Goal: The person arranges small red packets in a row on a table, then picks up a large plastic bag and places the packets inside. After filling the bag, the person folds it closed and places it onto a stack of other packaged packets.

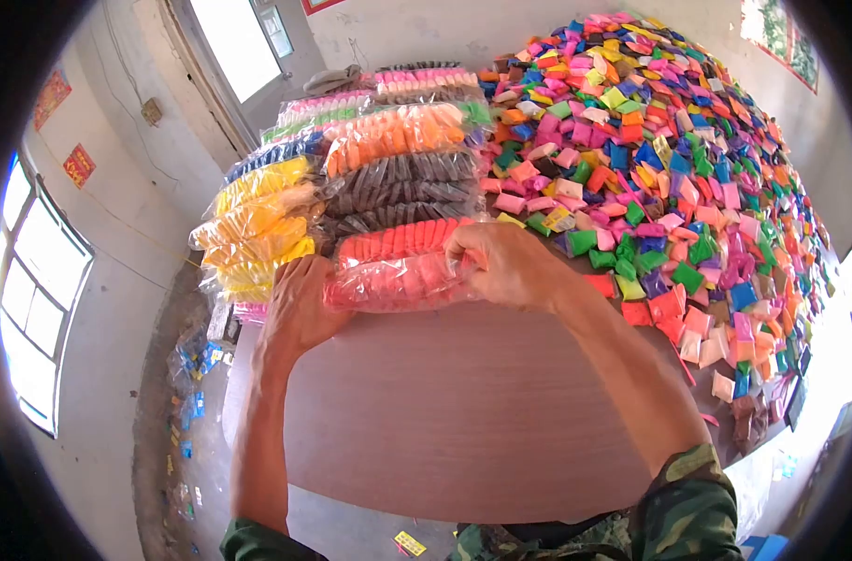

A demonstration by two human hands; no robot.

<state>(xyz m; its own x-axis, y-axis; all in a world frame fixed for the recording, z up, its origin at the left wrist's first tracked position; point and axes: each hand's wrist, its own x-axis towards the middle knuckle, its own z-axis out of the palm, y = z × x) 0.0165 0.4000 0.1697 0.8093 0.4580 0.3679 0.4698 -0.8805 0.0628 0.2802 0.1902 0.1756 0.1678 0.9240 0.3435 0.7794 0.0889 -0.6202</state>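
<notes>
A clear plastic bag of red packets (398,283) lies at the front of the rows of bagged packets on the brown table (463,402). My left hand (304,299) is at the bag's left end, its fingers bent against the plastic. At the right end, my right hand (505,266) pinches the bag with curled fingers. Directly behind lies another row of red packets (402,239), with dark grey rows (402,194) and an orange row (393,136) farther back. Yellow bagged packets (257,266) stand beside my left hand.
A large heap of loose colourful packets (631,178) covers the table's right side. Small scraps (199,405) lie on the floor at the left. A barred window (47,280) is in the left wall.
</notes>
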